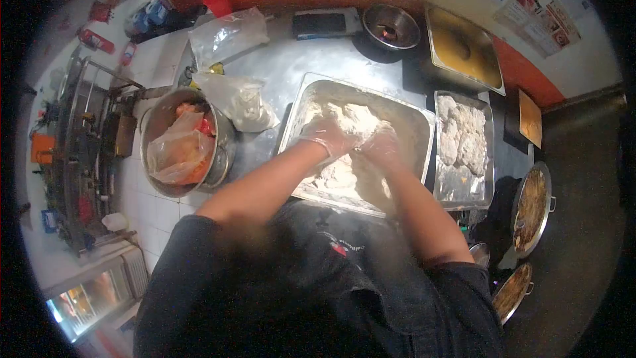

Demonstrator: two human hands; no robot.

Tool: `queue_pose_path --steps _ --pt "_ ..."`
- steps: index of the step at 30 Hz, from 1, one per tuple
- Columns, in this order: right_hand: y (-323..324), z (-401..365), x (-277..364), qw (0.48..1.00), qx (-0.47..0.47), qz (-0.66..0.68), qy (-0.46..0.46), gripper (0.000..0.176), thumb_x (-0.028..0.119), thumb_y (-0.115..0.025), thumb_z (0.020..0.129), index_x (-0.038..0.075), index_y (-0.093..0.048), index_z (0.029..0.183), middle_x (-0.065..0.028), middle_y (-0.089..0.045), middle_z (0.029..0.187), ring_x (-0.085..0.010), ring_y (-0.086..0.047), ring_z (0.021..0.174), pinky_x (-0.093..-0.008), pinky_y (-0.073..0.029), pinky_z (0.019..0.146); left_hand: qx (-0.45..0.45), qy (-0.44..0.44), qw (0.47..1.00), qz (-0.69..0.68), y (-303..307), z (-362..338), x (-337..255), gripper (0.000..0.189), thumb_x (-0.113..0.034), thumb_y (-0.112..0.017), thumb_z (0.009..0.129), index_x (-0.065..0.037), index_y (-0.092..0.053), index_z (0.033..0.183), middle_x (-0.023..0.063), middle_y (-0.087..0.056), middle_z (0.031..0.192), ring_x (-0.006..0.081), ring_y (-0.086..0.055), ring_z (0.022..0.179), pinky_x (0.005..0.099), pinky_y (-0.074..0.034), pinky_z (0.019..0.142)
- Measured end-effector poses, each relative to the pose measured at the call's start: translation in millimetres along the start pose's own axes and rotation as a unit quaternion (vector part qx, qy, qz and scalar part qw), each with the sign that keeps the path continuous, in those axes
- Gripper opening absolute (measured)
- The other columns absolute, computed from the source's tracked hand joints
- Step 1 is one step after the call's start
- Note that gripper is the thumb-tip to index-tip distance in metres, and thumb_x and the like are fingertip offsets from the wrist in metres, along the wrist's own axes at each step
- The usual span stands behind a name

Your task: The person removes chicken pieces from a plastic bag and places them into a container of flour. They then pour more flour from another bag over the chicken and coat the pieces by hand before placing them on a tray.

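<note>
A large metal tray (424, 121) on the steel table holds white flour and flour-coated pieces (336, 176). Both hands wear clear plastic gloves and are down in the flour near the tray's middle. My left hand (328, 138) reaches in from the left, its fingers against a floury lump. My right hand (382, 146) is just beside it on the right, its fingers curled around something floury. The hands nearly touch. Flour and blur hide the fingertips, so what they hold cannot be made out. More coated pieces (462, 134) lie in a narrower tray (464, 197) to the right.
A big pot (225, 149) with a plastic bag and reddish pieces stands left. Behind it is a bag of white powder (250, 107). At the back are a scale (321, 24), a metal bowl (392, 26) and a tray of yellow liquid (457, 50). Round pans (532, 209) sit right.
</note>
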State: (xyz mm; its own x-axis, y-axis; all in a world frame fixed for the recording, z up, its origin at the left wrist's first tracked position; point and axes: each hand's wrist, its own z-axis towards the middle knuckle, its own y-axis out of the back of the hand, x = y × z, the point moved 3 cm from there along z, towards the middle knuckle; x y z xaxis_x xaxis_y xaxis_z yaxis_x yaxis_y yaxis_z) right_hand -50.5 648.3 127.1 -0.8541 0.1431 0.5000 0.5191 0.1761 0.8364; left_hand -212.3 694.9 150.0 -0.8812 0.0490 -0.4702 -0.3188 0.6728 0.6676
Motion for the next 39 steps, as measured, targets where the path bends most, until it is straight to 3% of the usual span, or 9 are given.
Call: queue_pose_path --steps 4,7,9,14,17,22,25,31,39 --pt "-9 3 -10 0.945 0.103 0.311 -0.004 0.069 0.043 -0.084 0.081 -0.001 -0.065 0.131 -0.0217 -0.071 0.121 -0.0313 -0.068 0.109 -0.0413 -0.053 0.095 -0.057 0.006 0.993 -0.103 -15 34 22 0.107 -0.074 -0.059 0.086 0.011 -0.042 0.149 0.0333 -0.058 0.139 0.0457 -0.057 0.13 0.0429 -0.044 0.112" --pt "9 6 -18 0.966 0.247 0.055 -0.047 0.072 0.048 -0.084 0.08 -0.004 -0.066 0.125 -0.0241 -0.071 0.116 -0.0321 -0.068 0.106 -0.0428 -0.053 0.093 -0.007 -0.065 0.992 -0.112 -6 37 31 0.089 -0.072 -0.048 0.094 0.007 -0.06 0.134 0.033 -0.06 0.137 0.0447 -0.06 0.127 0.0461 -0.046 0.108" --pt "45 -30 7 0.979 0.148 -0.035 0.135 0.068 0.053 -0.079 0.084 -0.003 -0.069 0.121 -0.0239 -0.072 0.11 -0.0322 -0.07 0.103 -0.0432 -0.054 0.093 0.057 0.02 0.974 -0.22 9 22 28 0.089 -0.073 -0.043 0.097 0.007 -0.061 0.13 0.0338 -0.061 0.134 0.0468 -0.06 0.126 0.0474 -0.045 0.108" --pt "23 -67 -1 0.926 0.213 -0.285 0.128 0.03 0.037 -0.062 0.091 0.022 -0.079 0.111 -0.0195 -0.071 0.107 -0.0351 -0.067 0.109 -0.0499 -0.05 0.101 0.006 0.036 0.998 0.049 -35 -32 23 0.102 -0.076 -0.046 0.094 -0.005 -0.023 0.164 0.0273 -0.032 0.165 0.0449 -0.033 0.151 0.0394 -0.027 0.126" --pt "-5 -72 4 0.88 0.297 -0.193 0.317 0.032 0.037 -0.06 0.096 0.011 -0.077 0.102 -0.0209 -0.07 0.093 -0.0362 -0.07 0.093 -0.0503 -0.053 0.087 0.046 -0.051 0.994 0.08 -58 -30 29 0.09 -0.065 -0.052 0.094 -0.009 -0.029 0.16 0.0237 -0.039 0.161 0.0421 -0.038 0.148 0.0405 -0.027 0.125" --pt "-23 -74 -14 0.967 0.219 -0.032 0.122 0.035 0.04 -0.06 0.098 0.009 -0.076 0.1 -0.0194 -0.071 0.091 -0.0344 -0.069 0.091 -0.0491 -0.053 0.082 0.111 -0.198 0.973 -0.039 -67 -9 25 0.062 -0.044 -0.059 0.095 -0.012 -0.057 0.147 0.0181 -0.057 0.149 0.0341 -0.046 0.141 0.0466 -0.027 0.124" --pt "-14 -73 -14 0.975 0.194 -0.005 0.111 0.042 0.044 -0.068 0.091 0.008 -0.074 0.112 -0.0215 -0.071 0.101 -0.0341 -0.069 0.098 -0.0491 -0.053 0.09 -0.025 -0.289 0.955 -0.061 -79 1 48 0.061 -0.038 -0.062 0.093 -0.013 -0.055 0.148 0.0177 -0.062 0.142 0.0344 -0.053 0.135 0.0416 -0.034 0.121" --pt "90 -76 39 0.983 0.117 -0.127 0.062 0.061 0.049 -0.079 0.083 0.004 -0.072 0.125 -0.024 -0.067 0.127 -0.0365 -0.063 0.12 -0.0454 -0.052 0.101 0.055 0.009 0.997 -0.055 -18 -36 43 0.09 -0.044 -0.065 0.089 0.006 -0.033 0.157 0.0293 -0.046 0.155 0.0406 -0.037 0.148 0.0404 -0.028 0.125" --pt "80 -53 63 0.98 0.093 -0.17 0.039 0.053 0.042 -0.077 0.083 0.006 -0.072 0.122 -0.0228 -0.067 0.123 -0.0374 -0.064 0.118 -0.0472 -0.052 0.1 -0.006 0.008 0.998 0.068 -6 -9 7 0.107 -0.069 -0.05 0.092 0.015 -0.029 0.155 0.0312 -0.034 0.162 0.044 -0.038 0.147 0.0406 -0.033 0.122"
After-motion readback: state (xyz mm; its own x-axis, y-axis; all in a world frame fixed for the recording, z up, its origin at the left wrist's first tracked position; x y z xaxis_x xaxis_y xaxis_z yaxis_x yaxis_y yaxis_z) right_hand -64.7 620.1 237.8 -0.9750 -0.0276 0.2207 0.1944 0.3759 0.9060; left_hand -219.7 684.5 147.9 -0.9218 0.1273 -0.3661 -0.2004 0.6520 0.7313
